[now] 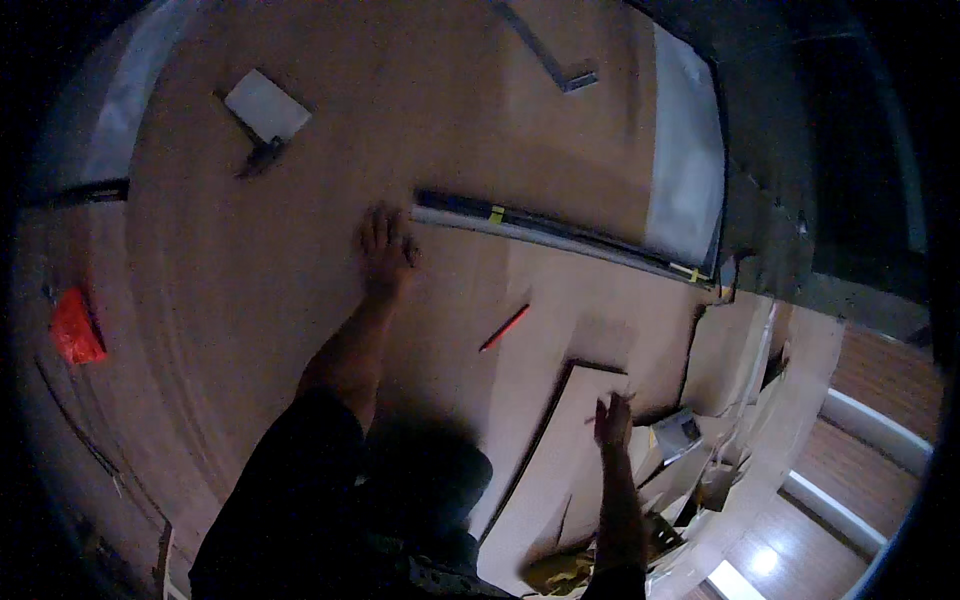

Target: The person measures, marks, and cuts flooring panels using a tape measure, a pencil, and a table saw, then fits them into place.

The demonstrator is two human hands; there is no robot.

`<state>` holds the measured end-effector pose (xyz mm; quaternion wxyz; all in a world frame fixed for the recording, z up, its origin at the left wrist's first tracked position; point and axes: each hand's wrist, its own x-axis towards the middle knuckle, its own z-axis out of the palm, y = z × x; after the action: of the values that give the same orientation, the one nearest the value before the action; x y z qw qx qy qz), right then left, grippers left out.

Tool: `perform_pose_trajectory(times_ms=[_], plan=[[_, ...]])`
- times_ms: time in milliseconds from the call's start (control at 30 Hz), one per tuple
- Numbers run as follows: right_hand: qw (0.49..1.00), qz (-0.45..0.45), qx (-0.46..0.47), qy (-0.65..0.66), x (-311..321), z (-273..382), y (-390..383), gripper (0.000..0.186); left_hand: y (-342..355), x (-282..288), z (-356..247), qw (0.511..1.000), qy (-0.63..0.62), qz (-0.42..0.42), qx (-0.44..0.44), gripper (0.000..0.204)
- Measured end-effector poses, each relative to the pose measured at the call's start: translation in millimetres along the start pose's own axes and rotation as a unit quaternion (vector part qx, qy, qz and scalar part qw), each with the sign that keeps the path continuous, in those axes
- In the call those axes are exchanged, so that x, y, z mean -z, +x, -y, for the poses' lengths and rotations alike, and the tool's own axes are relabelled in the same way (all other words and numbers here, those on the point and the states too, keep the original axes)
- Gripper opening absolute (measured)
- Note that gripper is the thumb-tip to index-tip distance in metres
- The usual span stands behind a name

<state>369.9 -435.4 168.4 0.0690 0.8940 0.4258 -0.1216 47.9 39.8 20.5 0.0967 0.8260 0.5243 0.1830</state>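
My left hand [387,248] rests with fingers spread on the brown floor covering [300,280], just left of the end of a long dark-and-grey strip bundle [560,236] with yellow bands. My right hand [613,422], slightly blurred, is over a flat tan board [565,440] with dark edges. Its fingers look apart, and I make out nothing held in them; whether it touches the board is unclear. A red pencil [505,328] lies between my hands.
A hammer [262,155] lies against a pale rectangular block [268,105] at far left. A metal square [568,82] lies at the back. An orange-red bag [77,327] is at left. Cardboard scraps [715,485] pile at right, before steps [880,425].
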Motion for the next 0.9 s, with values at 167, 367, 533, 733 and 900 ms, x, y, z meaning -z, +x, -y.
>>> perform_pose_trajectory(times_ms=[167,367,533,733,900], plan=[[0.951,-0.171,0.163,0.199,77,187,393,0.040,-4,21,-8,0.998,0.037,0.042,0.030,0.061],[0.917,-0.084,0.236,0.311,89,303,610,0.042,-23,40,-12,0.994,0.002,0.090,0.060,0.062],[0.862,-0.354,0.324,-0.164,-22,272,653,0.055,-36,40,-14,0.992,0.010,0.117,0.055,0.063],[0.963,-0.204,0.172,-0.040,51,257,522,0.044,-42,35,4,0.994,0.019,0.100,0.036,0.063],[0.644,-0.117,-0.062,0.753,110,180,287,0.024,-49,15,-5,0.991,0.001,0.124,-0.043,0.072]])
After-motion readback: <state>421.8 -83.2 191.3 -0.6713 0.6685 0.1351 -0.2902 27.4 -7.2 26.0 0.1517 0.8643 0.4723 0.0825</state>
